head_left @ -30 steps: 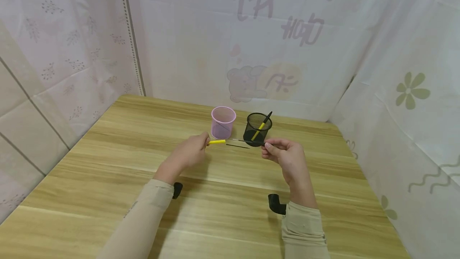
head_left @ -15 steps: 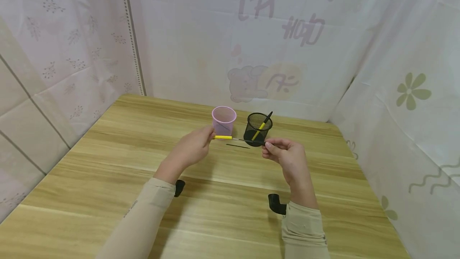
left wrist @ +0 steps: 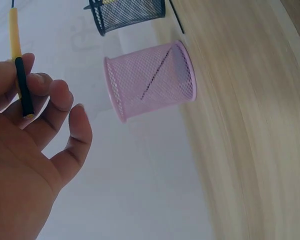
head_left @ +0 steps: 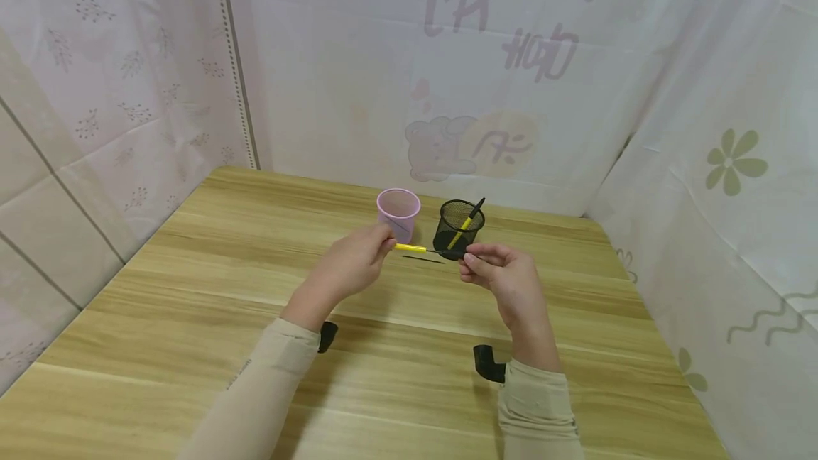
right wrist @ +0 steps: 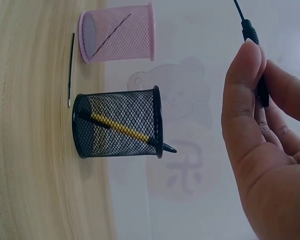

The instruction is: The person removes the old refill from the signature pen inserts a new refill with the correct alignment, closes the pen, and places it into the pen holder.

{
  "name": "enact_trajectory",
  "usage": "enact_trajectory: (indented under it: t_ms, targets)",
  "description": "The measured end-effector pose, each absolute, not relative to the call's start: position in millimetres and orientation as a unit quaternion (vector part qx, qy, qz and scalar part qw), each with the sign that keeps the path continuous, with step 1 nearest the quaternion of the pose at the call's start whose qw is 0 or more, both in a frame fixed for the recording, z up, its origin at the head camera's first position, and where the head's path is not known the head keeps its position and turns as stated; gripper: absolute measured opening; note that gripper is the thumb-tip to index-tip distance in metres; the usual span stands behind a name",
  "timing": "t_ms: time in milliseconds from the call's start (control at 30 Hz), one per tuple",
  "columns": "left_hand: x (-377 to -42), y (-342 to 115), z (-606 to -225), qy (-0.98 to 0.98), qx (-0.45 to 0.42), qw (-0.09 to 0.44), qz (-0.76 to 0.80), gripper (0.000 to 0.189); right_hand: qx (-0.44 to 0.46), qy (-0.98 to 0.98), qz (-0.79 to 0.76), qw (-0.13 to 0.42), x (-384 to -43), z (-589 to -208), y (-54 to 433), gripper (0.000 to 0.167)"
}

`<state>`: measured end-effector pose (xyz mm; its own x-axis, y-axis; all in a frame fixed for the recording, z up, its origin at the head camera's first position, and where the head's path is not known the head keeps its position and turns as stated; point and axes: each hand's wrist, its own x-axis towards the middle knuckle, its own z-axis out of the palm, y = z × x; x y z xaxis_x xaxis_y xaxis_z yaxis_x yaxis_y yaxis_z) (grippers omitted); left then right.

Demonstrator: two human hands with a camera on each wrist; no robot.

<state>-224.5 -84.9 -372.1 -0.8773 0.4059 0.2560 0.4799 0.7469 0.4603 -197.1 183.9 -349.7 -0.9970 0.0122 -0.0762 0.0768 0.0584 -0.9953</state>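
Observation:
My left hand (head_left: 348,265) pinches the yellow barrel (head_left: 411,248) of a pen; its black end (left wrist: 24,90) lies between the fingers in the left wrist view. My right hand (head_left: 508,279) holds the pen's black front part (right wrist: 255,60) between thumb and fingers. From that part a thin dark refill (right wrist: 239,9) runs toward the barrel, its far end hidden inside the yellow tube. Both hands are raised over the table, in front of two mesh cups.
A pink mesh cup (head_left: 397,206) with a thin dark stick inside stands left of a black mesh cup (right wrist: 117,102). A yellow and black pen (right wrist: 125,127) leans in the black cup. Another thin refill (right wrist: 70,70) lies on the wooden table (head_left: 396,382) before them.
My left hand has moved right with the yellow barrel, over the light end of the refill, so less refill shows. My right hand has shifted slightly left.

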Motion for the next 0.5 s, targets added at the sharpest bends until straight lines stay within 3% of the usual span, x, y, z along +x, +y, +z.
enact_trajectory:
  t_ms: [500]
  targets:
    - [-218.3, -74.5, -371.7, -0.922, -0.250, 0.098, -0.278, 0.020, 0.013, 0.715, -0.698, 0.030, -195.0, -351.4, 177.7, 0.026]
